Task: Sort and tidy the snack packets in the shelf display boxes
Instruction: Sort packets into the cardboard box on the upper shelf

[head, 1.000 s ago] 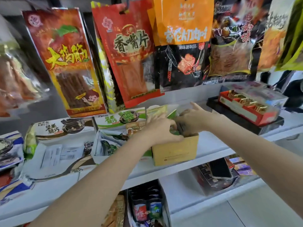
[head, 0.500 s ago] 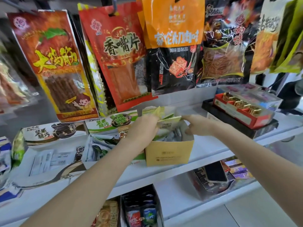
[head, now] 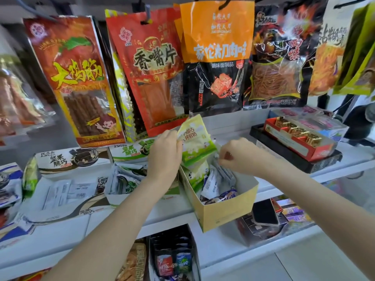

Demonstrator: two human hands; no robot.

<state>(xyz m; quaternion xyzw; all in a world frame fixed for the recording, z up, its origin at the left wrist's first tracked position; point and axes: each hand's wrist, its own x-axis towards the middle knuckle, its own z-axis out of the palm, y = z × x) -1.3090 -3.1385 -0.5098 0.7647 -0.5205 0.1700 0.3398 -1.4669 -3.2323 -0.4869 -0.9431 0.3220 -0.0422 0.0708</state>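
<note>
A tan cardboard display box point(head: 223, 209) stands on the white shelf, its front corner past the shelf edge. Several small packets lie inside it, green-and-white ones at the back and blue-and-white ones point(head: 213, 185) in front. My left hand point(head: 164, 157) pinches a green-and-white packet point(head: 195, 142) and holds it upright above the box's back left corner. Over the back right of the box, my right hand point(head: 237, 157) has its fingers curled, pinching the top of a silver-white packet point(head: 220, 169) that stands inside.
A green-and-white display box point(head: 129, 179) of packets sits left of the tan one, and a larger white box point(head: 60, 191) further left. A red box on a black tray point(head: 296, 142) is at the right. Large snack bags point(head: 215, 57) hang above. Lower shelves hold more boxes.
Both hands were down in the tan box. My left hand has lifted the green-and-white packet up out of it, and my right hand has moved to the box's back right.
</note>
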